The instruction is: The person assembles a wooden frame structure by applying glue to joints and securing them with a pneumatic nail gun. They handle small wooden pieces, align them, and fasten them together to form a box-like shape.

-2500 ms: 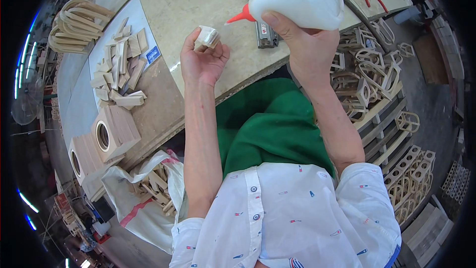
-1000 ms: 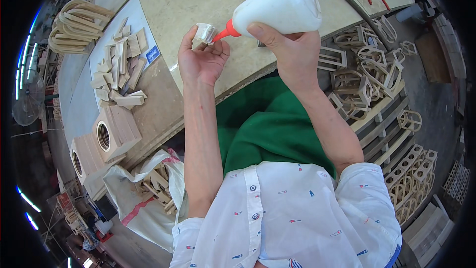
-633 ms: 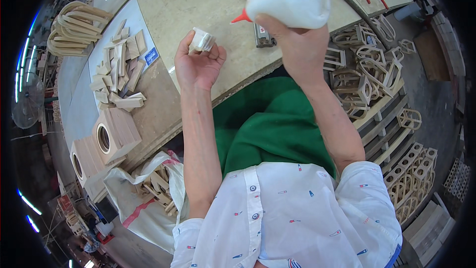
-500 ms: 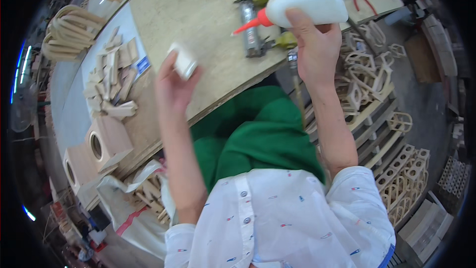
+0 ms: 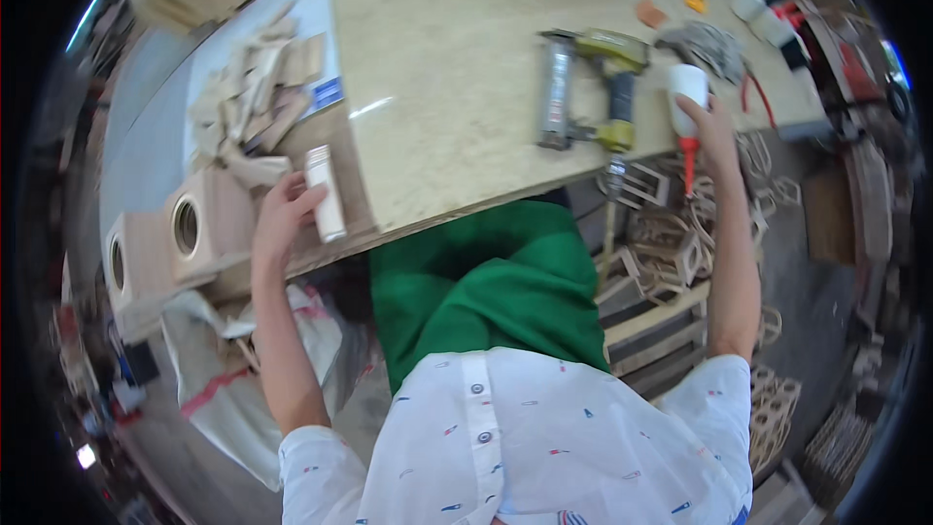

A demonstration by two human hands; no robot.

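Note:
At the bench's front left, my left hand pinches a small pale rectangular block by its left side; the thumb lies against it. My right hand is closed round a white squeeze glue bottle near the bench's right front edge. The bottle's red nozzle points downward, toward me. Left of the bottle lies a green and grey nail gun with a silver magazine. A heap of wooden offcuts sits beyond my left hand.
Two wooden boxes with round holes stand left of my left hand. A grey cloth and red-handled pliers lie at the bench's right. Wooden frames are stacked below its right edge. A white sack hangs below left.
My left hand has moved left and down with the pale block. My right hand has moved right and lower, and the glue bottle has turned from nozzle leftward to nozzle down.

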